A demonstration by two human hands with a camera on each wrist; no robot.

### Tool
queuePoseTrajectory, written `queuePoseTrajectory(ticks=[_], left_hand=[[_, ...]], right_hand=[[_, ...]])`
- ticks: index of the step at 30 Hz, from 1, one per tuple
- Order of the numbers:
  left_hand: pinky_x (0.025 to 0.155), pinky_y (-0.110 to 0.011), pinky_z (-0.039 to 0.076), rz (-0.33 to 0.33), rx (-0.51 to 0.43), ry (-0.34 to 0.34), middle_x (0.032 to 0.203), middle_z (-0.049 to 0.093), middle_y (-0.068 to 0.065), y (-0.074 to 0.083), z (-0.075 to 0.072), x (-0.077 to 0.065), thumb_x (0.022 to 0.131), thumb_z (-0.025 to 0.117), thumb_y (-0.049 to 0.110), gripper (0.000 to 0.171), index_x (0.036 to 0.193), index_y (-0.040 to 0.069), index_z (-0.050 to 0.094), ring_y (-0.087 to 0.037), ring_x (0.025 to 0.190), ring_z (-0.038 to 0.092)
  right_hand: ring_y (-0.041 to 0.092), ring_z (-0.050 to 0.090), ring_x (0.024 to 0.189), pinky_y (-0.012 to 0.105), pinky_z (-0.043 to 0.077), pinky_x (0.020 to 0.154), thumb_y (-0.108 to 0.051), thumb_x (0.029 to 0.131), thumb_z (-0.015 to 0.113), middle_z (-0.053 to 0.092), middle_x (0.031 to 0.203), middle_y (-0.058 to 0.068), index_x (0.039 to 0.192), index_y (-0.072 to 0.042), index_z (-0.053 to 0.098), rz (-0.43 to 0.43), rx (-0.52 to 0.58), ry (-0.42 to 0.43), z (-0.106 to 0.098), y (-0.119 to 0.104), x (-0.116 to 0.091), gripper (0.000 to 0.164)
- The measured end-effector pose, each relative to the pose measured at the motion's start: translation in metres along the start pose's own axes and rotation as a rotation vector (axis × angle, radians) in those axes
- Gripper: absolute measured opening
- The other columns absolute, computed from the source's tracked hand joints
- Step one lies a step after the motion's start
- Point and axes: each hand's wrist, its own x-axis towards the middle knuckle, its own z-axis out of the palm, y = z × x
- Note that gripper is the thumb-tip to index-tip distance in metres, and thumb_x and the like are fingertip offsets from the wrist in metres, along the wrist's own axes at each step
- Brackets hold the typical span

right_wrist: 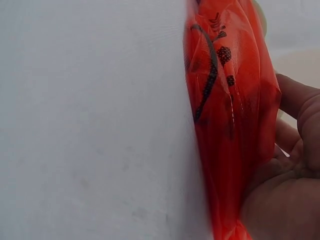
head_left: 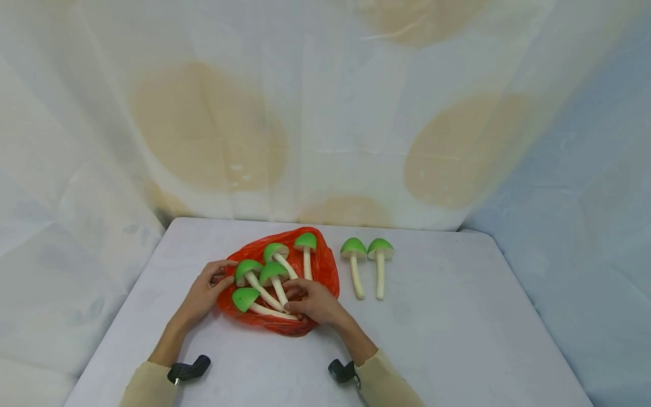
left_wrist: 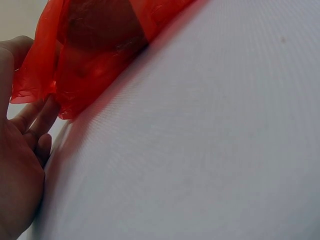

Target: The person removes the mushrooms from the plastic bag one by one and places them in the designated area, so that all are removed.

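Observation:
A red plastic bag lies spread on the table with several toy mushrooms on it, green-capped with long white stems. My left hand grips the bag's left edge; in the left wrist view its fingers go behind the red film. Over the bag's right part, my right hand pinches the lower stem of the middle mushroom. From the right wrist, the bag's side with a dark print hides the fingertips of that hand.
Two more mushrooms, a left one and a right one, lie side by side to the right of the bag. The white table is backed by a spotted curtain, with pale sheets on both sides.

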Motion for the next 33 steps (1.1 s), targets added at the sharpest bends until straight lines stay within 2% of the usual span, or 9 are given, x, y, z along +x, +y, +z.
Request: queuePoseTrajectory(ticks=[6, 13, 20, 33], left_hand=[[0.095, -0.036, 0.041, 0.004, 0.021, -0.003, 0.139, 0.049, -0.009, -0.0017, 0.0000, -0.0001, 0.102, 0.060, 0.032, 0.039, 0.138, 0.020, 0.055, -0.023, 0.116, 0.050], [0.095, -0.046, 0.040, 0.004, 0.038, 0.001, 0.141, 0.046, -0.015, 0.0003, 0.0009, -0.0010, 0.103, 0.058, 0.020, 0.039, 0.141, 0.012, 0.052, -0.031, 0.119, 0.049], [0.095, -0.037, 0.041, 0.005, 0.030, -0.003, 0.138, 0.049, -0.008, -0.0002, -0.0001, -0.0008, 0.102, 0.060, 0.031, 0.038, 0.139, 0.021, 0.055, -0.023, 0.116, 0.050], [0.095, -0.040, 0.041, 0.006, 0.011, -0.004, 0.137, 0.049, -0.008, -0.0025, 0.0001, 0.0009, 0.101, 0.061, 0.034, 0.038, 0.137, 0.023, 0.056, -0.023, 0.116, 0.050]], right_hand=[[0.013, 0.063, 0.068, 0.027, 0.055, 0.059, -0.017, 0.089, 0.076, 0.067, 0.101, 0.002, 0.129, -0.015, 0.065, -0.009, -0.014, -0.003, 0.0003, 0.0005, 0.0016, 0.041], [0.014, 0.064, 0.069, 0.026, 0.055, 0.063, -0.011, 0.091, 0.073, 0.065, 0.100, 0.002, 0.133, -0.013, 0.063, 0.002, 0.017, -0.026, -0.0009, 0.0018, 0.0005, 0.043], [0.014, 0.062, 0.077, 0.025, 0.052, 0.067, -0.013, 0.090, 0.073, 0.064, 0.100, -0.001, 0.130, -0.015, 0.065, 0.028, 0.000, -0.031, -0.0017, 0.0017, -0.0010, 0.040], [0.016, 0.059, 0.086, 0.025, 0.053, 0.071, -0.015, 0.090, 0.073, 0.063, 0.100, 0.001, 0.128, -0.016, 0.066, 0.021, 0.033, -0.040, -0.0043, 0.0033, -0.0008, 0.039]])
